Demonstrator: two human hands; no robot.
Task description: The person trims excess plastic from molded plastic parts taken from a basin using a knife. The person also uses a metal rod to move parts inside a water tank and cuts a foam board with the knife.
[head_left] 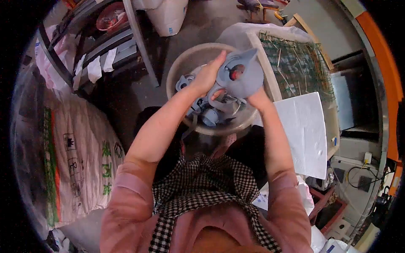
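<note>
A grey plastic part (251, 76) with a pointed tip and a round opening is held up above a round basin (172, 71). Through the opening something red shows. My left hand (207, 76) lies against the part's left side, its fingers partly hidden. On the lower right side my right hand (258, 98) supports the same part, most of its fingers behind it. Below, in the basin, lie several grey-blue plastic parts (209, 117), some with rings.
A crate with green netting (295, 63) stands at the right, with a white board (300, 133) beside it. Left are a large woven sack (84, 156) and a dark metal rack (141, 42). A white sack (166, 17) stands at the top.
</note>
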